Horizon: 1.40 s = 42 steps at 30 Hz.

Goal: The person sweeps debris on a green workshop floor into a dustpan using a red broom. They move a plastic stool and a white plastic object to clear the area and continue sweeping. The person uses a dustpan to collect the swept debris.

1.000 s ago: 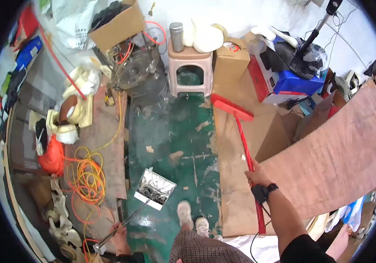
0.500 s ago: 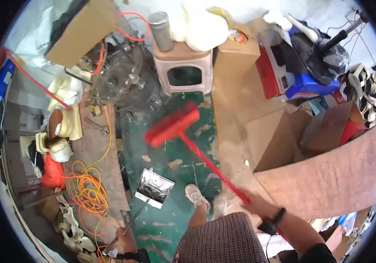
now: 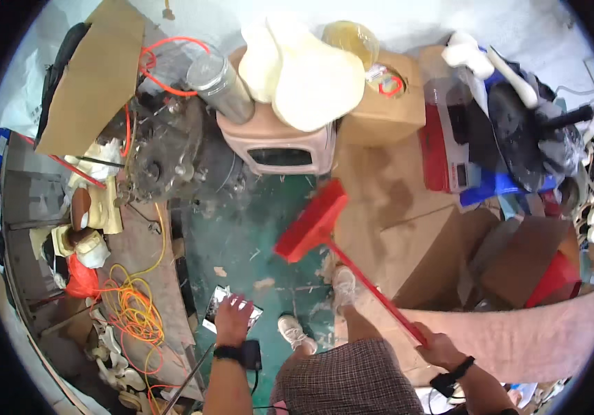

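Observation:
My right hand (image 3: pixel 441 348) is wrapped around the red handle of a broom (image 3: pixel 313 221). The broom's red head is raised in front of me, tilted, above the green floor. My left hand (image 3: pixel 233 319) reaches forward with its fingers spread and nothing in them. It appears above a silver dustpan (image 3: pixel 209 317) on the floor and hides much of it in this view. The dustpan's long thin handle (image 3: pixel 187 379) slants toward the lower left, apart from my left hand.
A pinkish stool (image 3: pixel 283 149) carries a metal canister (image 3: pixel 221 88) and large cream-coloured shapes (image 3: pixel 317 83). Grimy machinery (image 3: pixel 162 149) stands left of it. Orange and yellow hoses (image 3: pixel 134 311) lie coiled on the left board. Cardboard boxes (image 3: pixel 442 259) and a curved board (image 3: pixel 518 342) line the right.
My left hand has let go of the dustpan handle and moved forward over the pan. The raised broom head has shifted right and nearer. My view has tilted, and my right foot has come forward.

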{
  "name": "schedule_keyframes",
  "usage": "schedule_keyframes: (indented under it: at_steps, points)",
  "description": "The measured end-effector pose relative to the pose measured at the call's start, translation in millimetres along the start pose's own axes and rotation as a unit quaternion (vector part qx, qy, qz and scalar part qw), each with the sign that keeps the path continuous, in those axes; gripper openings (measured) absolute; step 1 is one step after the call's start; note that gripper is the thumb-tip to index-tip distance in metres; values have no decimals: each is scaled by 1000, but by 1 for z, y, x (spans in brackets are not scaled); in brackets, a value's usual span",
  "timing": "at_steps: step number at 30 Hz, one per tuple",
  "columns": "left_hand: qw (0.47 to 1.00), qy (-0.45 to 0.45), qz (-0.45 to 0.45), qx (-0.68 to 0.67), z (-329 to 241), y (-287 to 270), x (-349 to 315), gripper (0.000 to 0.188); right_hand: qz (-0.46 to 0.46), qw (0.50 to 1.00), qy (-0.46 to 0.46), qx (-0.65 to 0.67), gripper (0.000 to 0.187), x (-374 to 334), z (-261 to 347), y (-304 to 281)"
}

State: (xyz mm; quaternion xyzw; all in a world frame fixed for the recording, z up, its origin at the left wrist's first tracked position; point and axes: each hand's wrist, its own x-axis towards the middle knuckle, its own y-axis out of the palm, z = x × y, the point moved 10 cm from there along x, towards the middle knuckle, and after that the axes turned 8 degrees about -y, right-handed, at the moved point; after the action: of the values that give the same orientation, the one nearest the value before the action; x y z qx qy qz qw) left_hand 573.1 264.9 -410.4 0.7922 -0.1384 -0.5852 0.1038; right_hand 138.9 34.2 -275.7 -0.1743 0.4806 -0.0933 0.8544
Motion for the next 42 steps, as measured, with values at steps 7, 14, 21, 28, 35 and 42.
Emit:
schedule_keyframes:
  at_steps: [7,14,21,28,35,42]
  points:
    - [997,-15,70,-25,-49,264,119,68,-110,987,98,-70,63,-38,-101,-136]
    - [982,-30,15,-185,-56,341,191,76,-79,964,244,-63,35,-18,-170,-119]
    - [970,-40,7,-238,-48,369,227,77,-198,968,152,-32,53,123,-78,-217]
    - [981,126,71,-130,-72,339,256,77,-384,909,-87,135,72,359,126,-428]
    - [983,107,58,-139,-51,321,235,76,-371,884,-167,231,34,443,135,-459]
    - [985,81,44,-146,-15,294,211,75,-433,852,-88,280,25,397,54,-484]
